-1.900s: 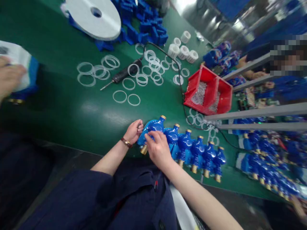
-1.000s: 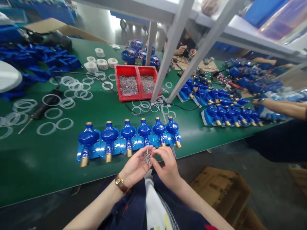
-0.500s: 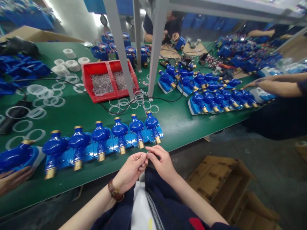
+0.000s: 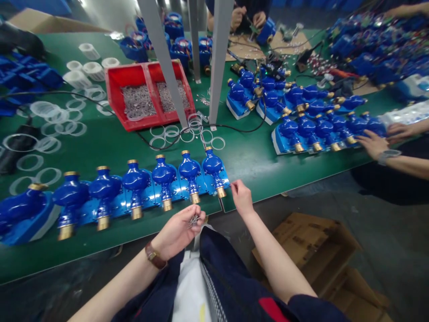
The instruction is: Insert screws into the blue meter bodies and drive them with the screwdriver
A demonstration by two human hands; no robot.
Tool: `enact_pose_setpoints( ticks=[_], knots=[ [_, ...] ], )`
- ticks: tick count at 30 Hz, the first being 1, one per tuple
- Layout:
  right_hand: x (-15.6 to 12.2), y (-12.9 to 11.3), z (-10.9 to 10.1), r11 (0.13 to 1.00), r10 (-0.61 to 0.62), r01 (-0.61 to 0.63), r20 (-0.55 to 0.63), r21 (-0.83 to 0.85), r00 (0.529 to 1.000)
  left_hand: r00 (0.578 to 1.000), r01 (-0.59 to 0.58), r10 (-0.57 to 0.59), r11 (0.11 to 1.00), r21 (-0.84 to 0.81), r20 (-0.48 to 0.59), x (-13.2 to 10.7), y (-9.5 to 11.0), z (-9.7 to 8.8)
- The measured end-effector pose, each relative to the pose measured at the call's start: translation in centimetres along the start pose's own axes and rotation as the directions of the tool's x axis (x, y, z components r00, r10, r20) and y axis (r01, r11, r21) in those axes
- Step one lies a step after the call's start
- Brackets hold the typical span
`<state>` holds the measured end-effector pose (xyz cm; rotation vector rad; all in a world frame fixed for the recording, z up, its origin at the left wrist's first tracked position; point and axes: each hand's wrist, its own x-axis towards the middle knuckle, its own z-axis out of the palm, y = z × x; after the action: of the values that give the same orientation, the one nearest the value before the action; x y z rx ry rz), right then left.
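Observation:
My left hand (image 4: 182,223) is curled around a small bunch of screws (image 4: 193,220), just in front of the table edge. My right hand (image 4: 240,197) pinches with thumb and forefinger at the right corner of the last blue water-meter-like body (image 4: 213,164). Whatever sits between those fingertips is too small to make out. This body has brass ends and lies on a light blue base. Several matching bodies (image 4: 164,174) stretch leftward from it in a row along the table edge, brass ends toward me.
Behind the row stands a red two-part bin (image 4: 129,123) of small metal screws. Clear rings (image 4: 217,143) and a black cable (image 4: 241,130) lie nearby. Grey posts (image 4: 219,62) rise from the green table (image 4: 248,156). At right, a co-worker's hands (image 4: 373,144) touch another group of blue bodies.
My right hand has left my left hand and moved up and right to the last body's corner. The left hand has turned, showing its screws. The co-worker's hands at right have come nearer.

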<state>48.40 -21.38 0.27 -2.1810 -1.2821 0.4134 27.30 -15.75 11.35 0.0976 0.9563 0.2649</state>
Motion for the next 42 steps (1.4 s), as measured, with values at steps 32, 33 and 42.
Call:
enact_pose_setpoints(
  ticks=[32,33,42],
  knots=[
    [-6.8,-11.6,-3.7,0.882,-0.435,0.427,-0.005,0.199,0.901,0.992,-0.111,0.084,0.929,-0.354,-0.091,1.4,-2.3,-0.5],
    [-6.8,-11.7,-3.6,0.881,-0.461,0.455,0.015,0.130,0.887,0.990,-0.130,0.107,0.933,-0.336,-0.087,1.4,-2.4,-0.5],
    [-6.4,-11.9,-2.7,0.921,-0.388,0.388,-0.020,0.004,0.921,0.971,-0.239,0.231,0.945,-0.224,-0.062,0.8,-2.9,-0.7]
  ],
)
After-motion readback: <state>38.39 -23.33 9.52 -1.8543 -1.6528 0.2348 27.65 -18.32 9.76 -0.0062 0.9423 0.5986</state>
